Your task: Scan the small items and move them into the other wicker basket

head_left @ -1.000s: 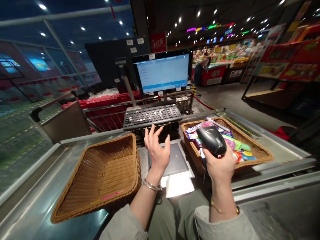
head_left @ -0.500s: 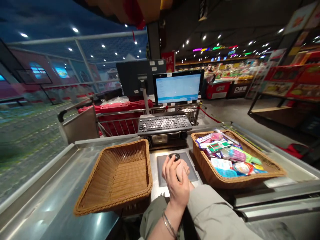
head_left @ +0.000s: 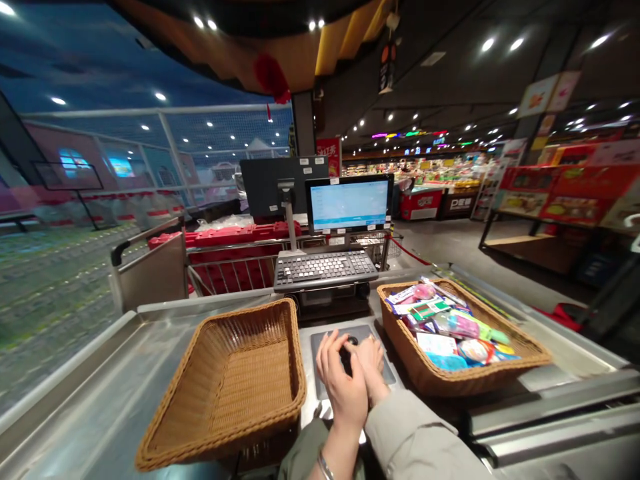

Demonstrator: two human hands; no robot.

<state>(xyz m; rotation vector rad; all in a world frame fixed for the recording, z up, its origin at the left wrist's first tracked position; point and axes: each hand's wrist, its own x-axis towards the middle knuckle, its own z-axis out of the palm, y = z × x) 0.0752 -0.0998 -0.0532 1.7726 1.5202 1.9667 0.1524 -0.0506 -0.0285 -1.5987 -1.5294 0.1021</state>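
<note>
My left hand [head_left: 340,377] is cupped in front of me, its fingers long and slightly bent, with the thumb apart. Close against it on the right is my right hand [head_left: 371,360], its fingers curled and turned downward. A small black rounded thing [head_left: 353,341] shows between the two hands; its kind is hidden, and I cannot tell whether the right fingers grip it. Both hands are above a grey pad [head_left: 320,387] set in the metal counter. To the left stands a wicker basket [head_left: 235,380]; to the right, a second wicker basket [head_left: 415,370] holds several colourful packaged goods [head_left: 450,327].
Behind the pad are a black keyboard [head_left: 327,268] and a lit monitor [head_left: 350,205], with a dark screen back [head_left: 267,187] beside it. A shopping cart [head_left: 220,267] is beyond the counter. Metal counter edges [head_left: 70,380] run along both sides.
My view has tilted upward, so the counter sits lower in the picture. My right hand shows more to the right of my left hand, and the hands have parted slightly.
</note>
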